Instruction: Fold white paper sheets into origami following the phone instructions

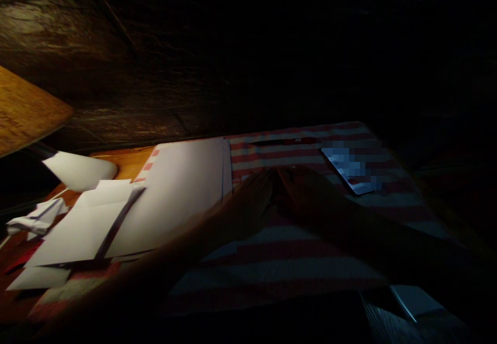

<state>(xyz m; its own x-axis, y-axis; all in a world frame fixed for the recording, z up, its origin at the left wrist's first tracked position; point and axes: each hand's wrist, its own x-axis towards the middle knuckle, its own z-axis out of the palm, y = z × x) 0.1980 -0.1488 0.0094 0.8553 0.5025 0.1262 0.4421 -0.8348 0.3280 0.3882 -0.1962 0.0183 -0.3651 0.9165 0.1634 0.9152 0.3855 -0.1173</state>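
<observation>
The scene is very dark. My left hand [248,202] and my right hand [306,194] lie side by side on a red and white striped cloth [272,261], fingertips meeting near the middle. Their fingers look stretched out flat against the cloth; nothing I can make out is in either hand. A large white sheet of paper [178,194] lies just left of my left hand. A phone with a lit screen [349,170] rests on the cloth right of my right hand.
More white sheets [89,220] and a crumpled paper [37,220] lie on the wooden table at the left. A curled paper piece [79,170] sits behind them. A wooden board edge [23,108] shows at far left. A light object [413,300] lies at the bottom right.
</observation>
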